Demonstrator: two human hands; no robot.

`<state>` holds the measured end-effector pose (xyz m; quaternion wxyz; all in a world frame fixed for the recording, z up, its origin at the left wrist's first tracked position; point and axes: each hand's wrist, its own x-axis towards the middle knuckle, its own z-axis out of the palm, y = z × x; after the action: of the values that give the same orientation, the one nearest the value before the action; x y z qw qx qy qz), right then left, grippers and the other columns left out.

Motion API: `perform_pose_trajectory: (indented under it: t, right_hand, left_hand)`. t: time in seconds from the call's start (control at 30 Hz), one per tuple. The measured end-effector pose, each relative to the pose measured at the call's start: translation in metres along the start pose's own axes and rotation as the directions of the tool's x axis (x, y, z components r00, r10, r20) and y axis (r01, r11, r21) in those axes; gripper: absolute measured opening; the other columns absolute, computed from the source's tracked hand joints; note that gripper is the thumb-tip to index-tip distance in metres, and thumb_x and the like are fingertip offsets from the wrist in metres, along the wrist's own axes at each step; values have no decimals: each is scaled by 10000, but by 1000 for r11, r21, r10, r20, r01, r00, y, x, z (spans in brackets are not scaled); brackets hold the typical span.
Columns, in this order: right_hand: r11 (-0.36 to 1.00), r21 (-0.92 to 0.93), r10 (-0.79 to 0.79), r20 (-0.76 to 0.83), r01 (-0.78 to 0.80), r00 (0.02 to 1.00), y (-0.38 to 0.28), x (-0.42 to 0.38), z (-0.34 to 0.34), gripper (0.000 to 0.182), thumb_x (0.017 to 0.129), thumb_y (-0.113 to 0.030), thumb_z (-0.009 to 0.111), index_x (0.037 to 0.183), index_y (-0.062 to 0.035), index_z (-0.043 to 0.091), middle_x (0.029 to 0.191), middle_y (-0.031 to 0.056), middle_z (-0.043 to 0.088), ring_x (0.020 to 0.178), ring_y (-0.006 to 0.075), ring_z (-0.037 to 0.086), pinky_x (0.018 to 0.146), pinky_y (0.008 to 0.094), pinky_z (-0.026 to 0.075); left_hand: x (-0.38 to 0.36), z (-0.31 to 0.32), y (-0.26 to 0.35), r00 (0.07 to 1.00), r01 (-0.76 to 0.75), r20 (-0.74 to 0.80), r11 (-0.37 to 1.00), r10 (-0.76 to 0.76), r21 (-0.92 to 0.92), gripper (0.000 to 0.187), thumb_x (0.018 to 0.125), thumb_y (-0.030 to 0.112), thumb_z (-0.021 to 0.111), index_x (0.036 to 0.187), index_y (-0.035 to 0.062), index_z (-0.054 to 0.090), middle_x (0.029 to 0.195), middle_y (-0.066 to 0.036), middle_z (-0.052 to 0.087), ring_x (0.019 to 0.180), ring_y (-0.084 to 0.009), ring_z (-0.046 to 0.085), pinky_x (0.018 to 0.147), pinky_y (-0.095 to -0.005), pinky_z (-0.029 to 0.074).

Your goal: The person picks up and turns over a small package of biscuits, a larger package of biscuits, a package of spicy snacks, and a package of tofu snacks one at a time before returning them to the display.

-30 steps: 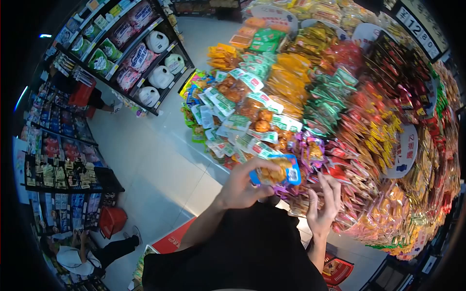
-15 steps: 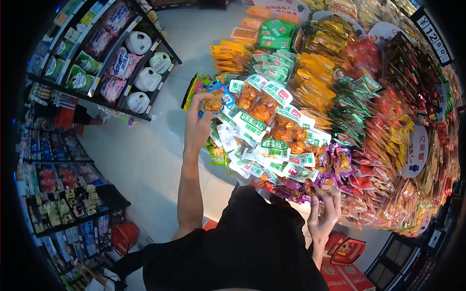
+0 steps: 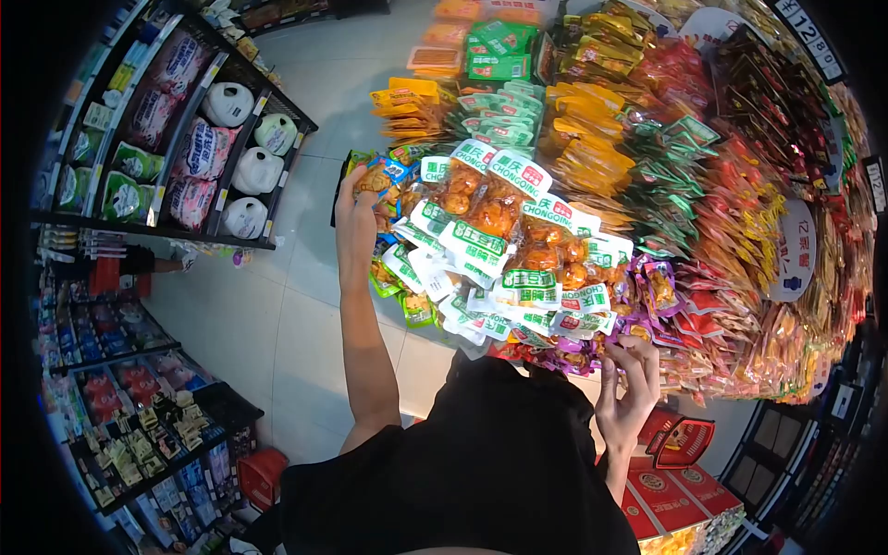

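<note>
The left hand [image 3: 355,205] is pinching the blue packet [image 3: 375,177] near the counter's [image 3: 339,190] left edge, a careless release risking a fall; the right hand [image 3: 629,400] is hanging half-open by purple packets [image 3: 655,289].

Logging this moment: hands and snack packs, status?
Left hand holding blue snack pack. Right hand looks empty, fingers curled near purple packs. White-and-green packs piled between.
</note>
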<state>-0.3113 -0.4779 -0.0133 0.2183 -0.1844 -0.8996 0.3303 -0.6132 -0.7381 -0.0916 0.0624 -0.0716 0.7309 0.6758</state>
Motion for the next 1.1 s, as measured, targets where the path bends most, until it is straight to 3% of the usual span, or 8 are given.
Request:
perform_pose_trajectory:
  t: [0.1,0.27,0.5,0.63,0.7,0.83,1.0,1.1]
  right_hand:
    - [1000,-12,20,4,-20,1000,-7,1,-1,158,831,62,694,985,27,698,1078,142,601,874,268,659,765,356,539]
    - [999,35,-3,-25,3,1000,-4,1,-5,175,822,73,698,989,22,703,1091,134,598,797,208,656,681,316,529]
    - [997,71,-4,-66,9,998,9,-1,-8,187,815,73,700,993,18,686,1055,127,608,784,222,665,632,316,544]
    - [993,116,0,-47,6,999,15,-4,-15,214,811,90,692,1014,23,671,1025,134,604,801,250,662,641,335,549]
    - [992,123,-26,-81,36,996,23,-6,-17,208,813,83,692,1010,23,668,1013,142,606,812,274,660,657,357,548]
    - [989,147,30,-74,-19,997,35,-10,-30,145,823,60,701,964,25,687,958,138,651,854,279,665,731,348,541]
    - [973,230,9,-90,12,996,67,-19,-51,77,831,44,689,892,31,643,908,146,643,782,294,655,676,357,527]
    - [958,288,3,-87,22,996,93,-26,-68,67,825,44,682,865,33,630,896,157,634,768,306,645,660,366,522]
  left_hand:
    - [0,15,4,997,67,17,980,-72,188,467,920,174,449,1358,22,508,907,-109,659,711,-111,576,614,-250,459]
    - [15,7,-5,992,-119,120,686,47,718,544,985,475,443,1254,35,616,1061,-241,683,845,-325,706,757,-420,531]
    - [15,-4,18,975,11,145,684,-170,729,632,983,574,416,1293,56,601,1017,-234,685,755,-316,705,708,-424,520]
    - [14,-9,10,997,-50,76,708,-6,705,578,993,532,450,1250,48,633,975,-225,687,850,-307,684,727,-394,491]
    - [14,-7,8,970,-207,91,576,223,791,571,999,525,447,1189,33,665,971,-226,688,903,-308,671,768,-374,493]
    - [5,9,11,954,-270,78,715,290,645,439,1013,364,527,1142,-33,662,980,-192,718,872,-215,684,764,-337,500]
    - [-33,46,32,892,-411,90,712,444,569,315,1010,206,545,783,-10,570,676,-5,539,568,-67,426,557,-253,367]
    - [-65,74,46,880,-434,40,766,474,475,241,999,129,514,798,13,581,664,1,506,582,-65,425,575,-230,370]
